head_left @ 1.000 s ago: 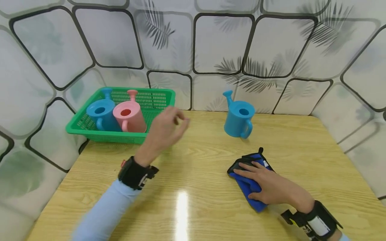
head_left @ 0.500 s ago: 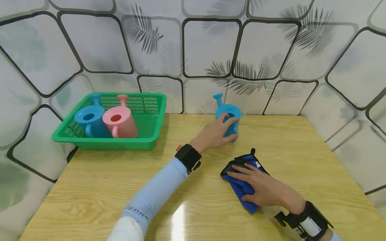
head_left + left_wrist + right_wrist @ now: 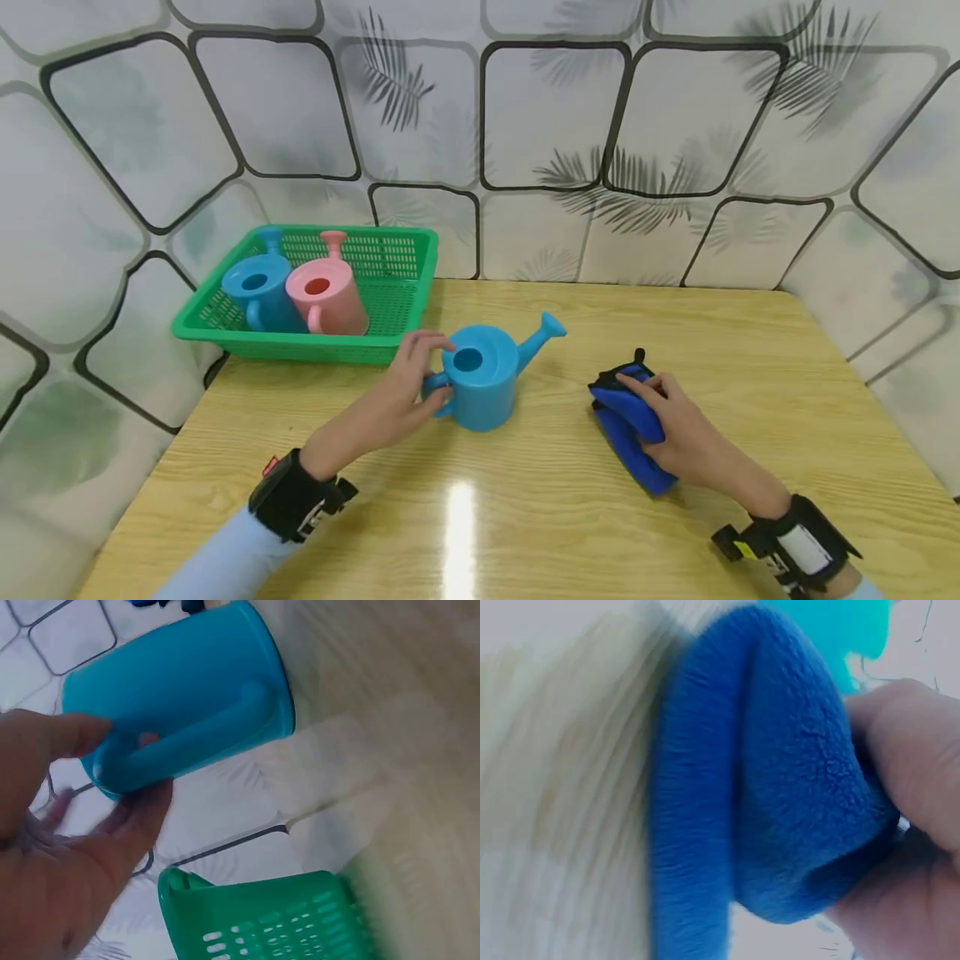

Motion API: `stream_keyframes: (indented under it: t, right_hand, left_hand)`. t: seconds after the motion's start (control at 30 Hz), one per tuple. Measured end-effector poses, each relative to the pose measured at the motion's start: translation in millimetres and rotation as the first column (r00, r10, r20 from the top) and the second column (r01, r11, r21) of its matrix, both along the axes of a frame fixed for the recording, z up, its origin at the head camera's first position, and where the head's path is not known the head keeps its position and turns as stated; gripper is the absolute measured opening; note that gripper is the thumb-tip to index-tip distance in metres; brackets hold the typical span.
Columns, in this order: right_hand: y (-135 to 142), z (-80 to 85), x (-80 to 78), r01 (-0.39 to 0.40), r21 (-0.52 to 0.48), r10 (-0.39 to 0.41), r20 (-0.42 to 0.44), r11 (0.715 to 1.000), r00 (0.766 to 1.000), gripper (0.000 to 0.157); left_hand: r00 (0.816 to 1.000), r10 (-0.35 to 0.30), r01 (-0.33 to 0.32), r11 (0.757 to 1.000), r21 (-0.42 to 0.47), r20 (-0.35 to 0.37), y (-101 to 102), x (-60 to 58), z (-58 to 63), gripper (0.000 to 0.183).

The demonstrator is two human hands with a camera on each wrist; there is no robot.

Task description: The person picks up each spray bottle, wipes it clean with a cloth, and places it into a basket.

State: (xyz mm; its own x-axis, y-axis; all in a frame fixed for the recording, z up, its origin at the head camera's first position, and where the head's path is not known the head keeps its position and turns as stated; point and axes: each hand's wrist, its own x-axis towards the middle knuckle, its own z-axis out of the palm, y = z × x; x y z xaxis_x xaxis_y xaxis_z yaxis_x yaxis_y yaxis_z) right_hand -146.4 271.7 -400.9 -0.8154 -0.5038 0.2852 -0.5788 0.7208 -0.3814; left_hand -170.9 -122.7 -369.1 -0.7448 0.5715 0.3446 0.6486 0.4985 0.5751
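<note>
My left hand [image 3: 382, 412] holds a blue watering can [image 3: 483, 392] by its handle side, fingers near the top rim and thumb at the handle. The can's spout points right; whether its base touches the table cannot be told. In the left wrist view, thumb and fingertips pinch around the top of the can's handle [image 3: 195, 742]. On the right, my right hand [image 3: 690, 442] grips a folded blue cloth [image 3: 626, 417] with black edging. Up close in the right wrist view, the plush cloth [image 3: 802, 765] is bunched between thumb and fingers.
A green basket [image 3: 300, 348] stands at the back left of the wooden table [image 3: 570, 517]. Inside it, a second blue watering can [image 3: 262, 287] and a pink watering can [image 3: 333, 300] stand side by side. A patterned wall [image 3: 555, 117] borders the table's back and sides.
My left hand first reached right to the blue watering can at the back, then brought it left and nearer, its spout now pointing right. My right hand went from lying flat on the cloth to gripping it.
</note>
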Motion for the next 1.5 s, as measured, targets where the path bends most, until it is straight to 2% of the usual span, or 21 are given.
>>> stream_keyframes:
  t: [0.07, 0.13, 0.2, 0.27, 0.3, 0.33, 0.4, 0.43, 0.47, 0.5, 0.53, 0.6, 0.63, 0.67, 0.7, 0.77, 0.87, 1.0, 1.2, 1.33, 1.5]
  right_hand:
    - [6.3, 0.9, -9.6, 0.087, -0.080, -0.090, -0.037, 0.993, 0.995, 0.077]
    - [11.6, 8.8, -19.1, 0.176, -0.189, -0.175, 0.025, 0.966, 0.984, 0.069]
    - [15.7, 20.3, -29.3, 0.256, -0.311, -0.221, 0.143, 0.915, 0.965, 0.054]
    - [17.4, 33.0, -37.6, 0.313, -0.430, -0.214, 0.263, 0.847, 0.941, 0.045]
    - [17.2, 38.9, -41.5, 0.316, -0.513, -0.168, 0.315, 0.798, 0.934, 0.040]
    - [16.1, 44.2, -45.2, 0.308, -0.602, -0.107, 0.346, 0.737, 0.932, 0.035]
    - [10.4, 53.5, -49.1, 0.298, -0.735, 0.003, 0.378, 0.609, 0.926, 0.031]
    - [6.6, 57.6, -49.2, 0.280, -0.765, 0.044, 0.373, 0.579, 0.927, 0.034]
    - [2.0, 60.3, -49.4, 0.259, -0.778, 0.066, 0.358, 0.573, 0.931, 0.039]
    - [-3.7, 62.3, -48.6, 0.221, -0.768, 0.074, 0.329, 0.601, 0.941, 0.043]
    - [-9.8, 63.3, -46.6, 0.186, -0.722, 0.055, 0.297, 0.667, 0.953, 0.047]
    - [-23.3, 64.0, -41.1, 0.079, -0.560, 0.029, 0.182, 0.825, 0.983, 0.054]
    - [-30.3, 64.1, -38.1, 0.025, -0.459, 0.024, 0.101, 0.888, 0.995, 0.056]
    - [-37.8, 63.8, -36.6, -0.036, -0.369, 0.042, 0.008, 0.929, 0.999, 0.054]
    - [-45.4, 64.3, -34.6, -0.098, -0.288, 0.082, -0.068, 0.952, 0.994, 0.051]
    - [-59.5, 66.3, -32.1, -0.189, -0.169, 0.156, -0.188, 0.967, 0.970, 0.041]
    - [-76.1, 69.8, -29.8, -0.259, -0.062, 0.229, -0.309, 0.964, 0.923, 0.033]
    - [-88.8, 73.4, -28.2, -0.296, 0.003, 0.275, -0.382, 0.955, 0.882, 0.032]
    - [-100.4, 75.2, -24.7, -0.288, 0.131, 0.315, -0.488, 0.949, 0.814, 0.036]
    - [-106.1, 72.3, -16.4, -0.297, 0.188, 0.352, -0.499, 0.936, 0.792, 0.033]
    - [-112.7, 61.2, -0.8, -0.359, 0.246, 0.434, -0.453, 0.900, 0.779, 0.024]
  left_hand:
    - [0.996, 0.029, -0.032, 0.999, 0.026, 0.086, -5.9, 6.8, -2.9, 0.043]
    - [0.986, 0.046, -0.053, 0.998, 0.039, 0.157, -7.1, 9.7, -5.7, 0.032]
    - [0.972, 0.059, -0.075, 0.995, 0.061, 0.228, -4.0, 10.0, -8.6, 0.023]
    - [0.935, 0.055, -0.119, 0.980, 0.161, 0.351, 3.0, 9.4, -9.7, 0.026]
    - [0.898, 0.029, -0.149, 0.958, 0.243, 0.438, 7.5, 9.0, -9.7, 0.030]
    - [0.849, -0.014, -0.191, 0.924, 0.332, 0.529, 12.3, 8.6, -9.2, 0.035]
    - [0.712, -0.129, -0.326, 0.809, 0.488, 0.690, 22.7, 8.4, -6.0, 0.043]
    - [0.643, -0.190, -0.401, 0.742, 0.538, 0.742, 27.6, 8.5, -4.1, 0.045]
    - [0.582, -0.248, -0.463, 0.682, 0.567, 0.774, 32.3, 8.3, -2.7, 0.047]
    - [0.534, -0.300, -0.508, 0.635, 0.583, 0.791, 36.5, 8.3, -1.3, 0.049]
    - [0.499, -0.331, -0.540, 0.604, 0.586, 0.801, 40.1, 8.3, -0.3, 0.049]
    - [0.464, -0.366, -0.567, 0.577, 0.587, 0.807, 46.6, 8.8, 1.2, 0.049]
    - [0.459, -0.368, -0.570, 0.576, 0.586, 0.808, 49.3, 8.9, 1.6, 0.049]
    - [0.461, -0.367, -0.567, 0.579, 0.586, 0.808, 51.9, 8.8, 1.6, 0.049]
    - [0.465, -0.361, -0.565, 0.582, 0.585, 0.809, 54.1, 8.8, 1.6, 0.049]
    - [0.477, -0.341, -0.563, 0.589, 0.580, 0.810, 58.2, 9.0, 1.8, 0.048]
    - [0.493, -0.304, -0.561, 0.605, 0.565, 0.815, 63.8, 10.0, 1.9, 0.049]
    - [0.485, -0.285, -0.542, 0.643, 0.540, 0.827, 71.2, 12.7, 2.0, 0.048]
    - [0.479, -0.305, -0.526, 0.651, 0.547, 0.823, 79.0, 15.6, -0.4, 0.048]
    - [0.494, -0.311, -0.517, 0.645, 0.562, 0.812, 81.8, 15.5, -2.6, 0.048]
    - [0.536, -0.287, -0.496, 0.654, 0.571, 0.794, 82.5, 13.1, -4.9, 0.048]
